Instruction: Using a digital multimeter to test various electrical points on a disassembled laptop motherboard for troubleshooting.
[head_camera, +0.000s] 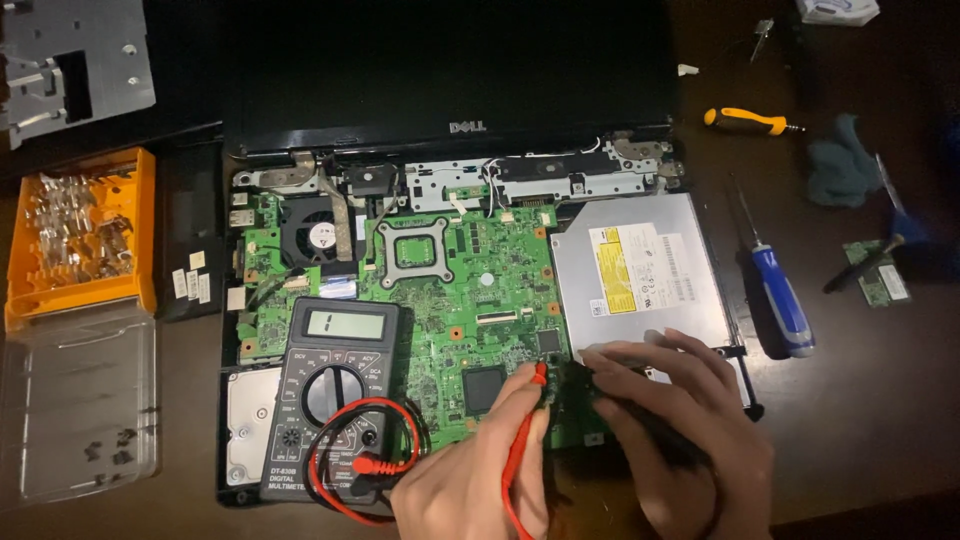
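Green motherboard (450, 290) lies in the middle of the frame, in the opened laptop. My left hand (470, 480) grasps the red probe (525, 425), its tip on the board. My right hand (680, 420) grasps the black probe (640, 415) beside it. Grey multimeter (335, 390) sits lower left.

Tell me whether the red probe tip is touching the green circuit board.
Touching. The head view shows the left hand pressing the red probe tip down onto the green circuit board, with no gap visible.

Blue screwdriver (781, 297), orange bit case (82, 237)
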